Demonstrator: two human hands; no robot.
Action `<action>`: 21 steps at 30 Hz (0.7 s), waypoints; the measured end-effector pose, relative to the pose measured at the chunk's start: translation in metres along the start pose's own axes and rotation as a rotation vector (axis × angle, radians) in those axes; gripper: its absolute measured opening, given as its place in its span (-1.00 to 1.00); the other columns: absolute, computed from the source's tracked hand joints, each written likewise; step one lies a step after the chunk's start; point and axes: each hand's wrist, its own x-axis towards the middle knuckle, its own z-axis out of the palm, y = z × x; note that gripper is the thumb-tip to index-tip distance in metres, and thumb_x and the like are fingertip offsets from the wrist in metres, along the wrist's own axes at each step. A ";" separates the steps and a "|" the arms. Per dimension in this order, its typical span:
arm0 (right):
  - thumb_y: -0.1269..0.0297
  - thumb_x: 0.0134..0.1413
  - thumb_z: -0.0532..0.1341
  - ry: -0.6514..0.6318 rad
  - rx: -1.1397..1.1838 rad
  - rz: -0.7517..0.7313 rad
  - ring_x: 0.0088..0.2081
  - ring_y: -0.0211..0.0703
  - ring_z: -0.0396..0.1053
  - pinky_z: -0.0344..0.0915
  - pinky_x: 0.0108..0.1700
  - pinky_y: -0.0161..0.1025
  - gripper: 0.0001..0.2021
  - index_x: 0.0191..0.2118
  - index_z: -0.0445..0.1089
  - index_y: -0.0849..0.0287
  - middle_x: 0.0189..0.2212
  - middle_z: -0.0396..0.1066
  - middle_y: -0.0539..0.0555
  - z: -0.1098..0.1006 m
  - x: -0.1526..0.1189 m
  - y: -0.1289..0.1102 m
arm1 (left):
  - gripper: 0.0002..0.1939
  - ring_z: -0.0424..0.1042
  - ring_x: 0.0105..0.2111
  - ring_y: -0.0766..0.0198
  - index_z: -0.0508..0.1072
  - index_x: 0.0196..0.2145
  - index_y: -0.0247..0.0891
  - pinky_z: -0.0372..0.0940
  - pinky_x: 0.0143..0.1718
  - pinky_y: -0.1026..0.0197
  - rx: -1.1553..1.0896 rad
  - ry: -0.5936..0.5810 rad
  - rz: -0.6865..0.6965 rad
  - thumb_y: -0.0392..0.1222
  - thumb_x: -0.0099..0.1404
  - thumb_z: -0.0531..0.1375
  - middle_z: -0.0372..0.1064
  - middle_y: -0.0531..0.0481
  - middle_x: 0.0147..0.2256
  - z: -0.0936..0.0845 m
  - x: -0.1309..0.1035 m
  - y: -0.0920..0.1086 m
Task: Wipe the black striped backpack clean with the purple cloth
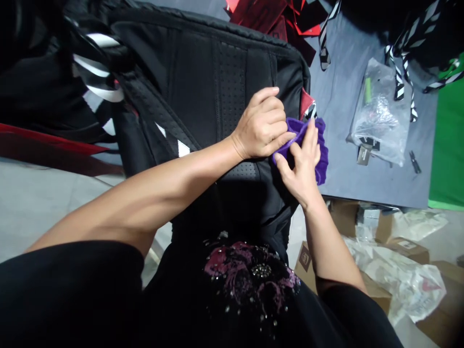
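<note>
A black backpack (195, 87) with perforated padding lies across the table's edge against my front. At its right end is a bunched purple knitted cloth (322, 157). My left hand (263, 124) is closed, fingers curled, with its thumb pressed on the cloth's upper left edge. My right hand (303, 162) grips the same cloth from the right, thumb low and fingers over its folds. Just above the cloth, a small red patch (306, 102) and a bit of striped strap show at the backpack's edge. The cloth's underside is hidden.
Red and black sheets (268, 19) are piled at the back of the grey table (337, 101). A clear plastic bag (384, 113) with tags and a small black clip (415, 162) lie to the right. Cardboard boxes (409, 249) and plastic wrapping (402, 285) sit below, at lower right.
</note>
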 end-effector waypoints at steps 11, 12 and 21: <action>0.10 0.28 0.06 0.023 0.007 0.016 0.41 0.15 -0.39 -0.17 0.27 0.36 -0.58 0.21 0.20 -0.02 0.42 -0.41 0.12 0.003 -0.023 0.005 | -0.63 0.35 -0.23 0.18 0.35 -0.52 -0.14 0.08 0.18 -0.06 0.119 0.100 0.116 0.02 0.38 0.00 0.35 0.06 -0.46 -0.003 0.002 0.004; 0.12 0.28 0.05 0.034 0.033 0.022 0.40 0.15 -0.35 -0.17 0.27 0.37 -0.61 0.18 0.23 0.00 0.42 -0.37 0.13 0.004 -0.024 0.006 | -0.64 0.35 -0.25 0.20 0.33 -0.52 -0.14 0.10 0.17 -0.04 0.144 0.119 0.145 0.02 0.38 0.01 0.34 0.08 -0.47 -0.004 0.002 0.004; 0.18 0.20 0.12 0.156 0.347 0.067 0.35 0.10 -0.06 -0.11 0.29 0.24 -0.86 -0.22 0.32 0.10 0.35 -0.04 0.19 0.003 -0.013 0.023 | -0.58 0.38 -0.25 0.24 0.28 -0.53 -0.15 0.09 0.18 -0.03 0.176 0.058 0.084 0.06 0.39 -0.09 0.34 0.11 -0.49 -0.007 0.004 0.007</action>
